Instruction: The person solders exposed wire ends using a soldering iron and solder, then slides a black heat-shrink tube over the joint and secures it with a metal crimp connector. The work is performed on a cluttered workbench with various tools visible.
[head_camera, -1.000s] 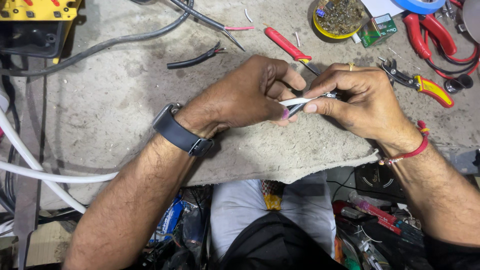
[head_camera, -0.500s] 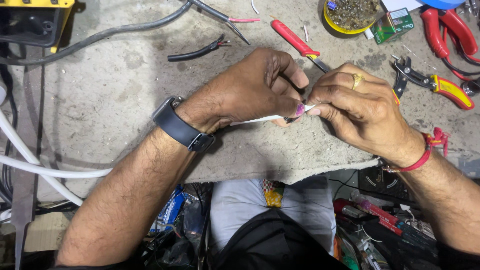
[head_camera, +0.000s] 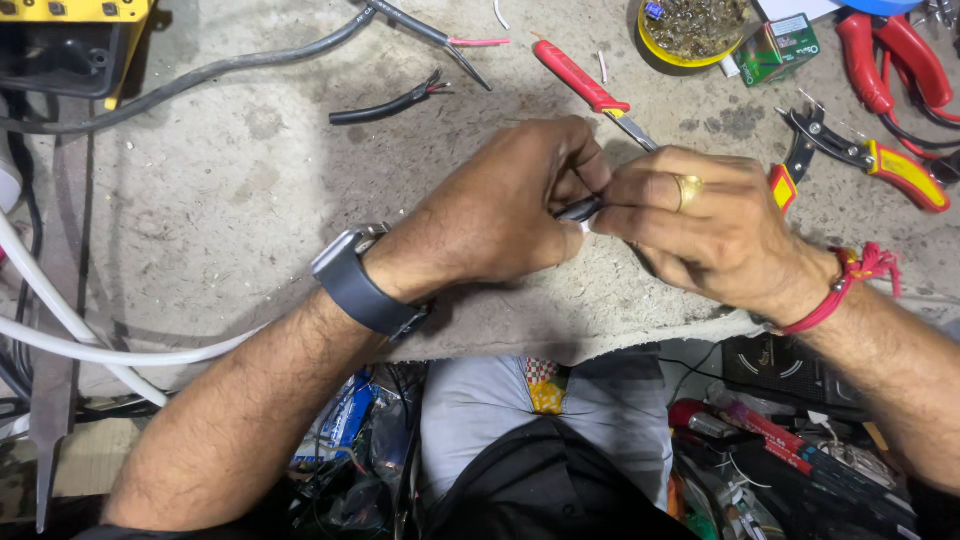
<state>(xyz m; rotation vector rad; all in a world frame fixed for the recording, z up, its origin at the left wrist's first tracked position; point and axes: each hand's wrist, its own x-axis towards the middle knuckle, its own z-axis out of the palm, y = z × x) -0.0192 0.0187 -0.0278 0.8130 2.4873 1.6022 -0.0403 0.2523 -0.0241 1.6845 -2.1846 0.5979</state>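
Red-handled screwdriver (head_camera: 582, 77) — pliers (head_camera: 870, 155) red-and-yellow (wristband (head_camera: 840, 290) red).

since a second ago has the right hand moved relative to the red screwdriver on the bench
Cannot tell: the right hand sits just below the red screwdriver much as before; the camera itself shifted, so any small move is unclear.

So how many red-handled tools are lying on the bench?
3: a screwdriver above the hands, pliers at the top right corner, yellow-and-red cutters beside the right hand. Others may be hidden.
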